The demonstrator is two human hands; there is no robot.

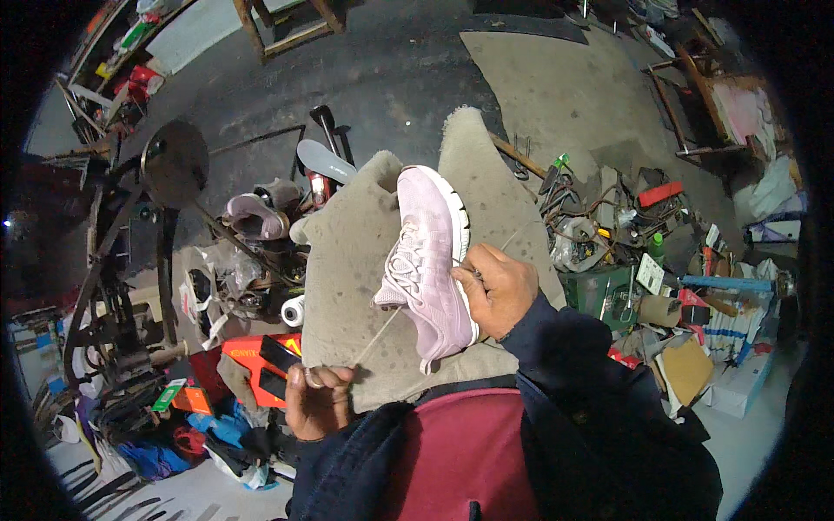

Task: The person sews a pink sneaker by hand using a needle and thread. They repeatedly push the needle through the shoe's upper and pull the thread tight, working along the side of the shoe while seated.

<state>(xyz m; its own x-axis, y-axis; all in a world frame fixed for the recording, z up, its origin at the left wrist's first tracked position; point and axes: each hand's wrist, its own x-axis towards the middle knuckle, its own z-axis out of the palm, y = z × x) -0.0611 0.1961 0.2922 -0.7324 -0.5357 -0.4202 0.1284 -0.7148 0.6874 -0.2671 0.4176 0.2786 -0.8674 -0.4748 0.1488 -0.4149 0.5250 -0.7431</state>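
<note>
A pale pink sneaker (pixel 433 260) with white laces and a white sole lies across my lap on a spotted beige cloth (pixel 343 260), its toe pointing away. To its lower left, my left hand (pixel 320 401) is closed in a pinch on a thin light thread (pixel 375 337). That thread runs taut up to the shoe's ankle opening. My right hand (pixel 498 291) is closed against the sole's right edge, near the heel. Something small and dark shows at its fingertips, too hidden to name. A faint strand stretches from near this hand toward the upper right.
Left of my lap stand a dark metal machine (pixel 165 260), another pinkish shoe (pixel 252 217) and a grey insole (pixel 326 161). A red box (pixel 261 365) lies near my left hand. Tools, wires and a green bin (pixel 599 295) crowd the right. A wooden stool (pixel 295 39) stands far off.
</note>
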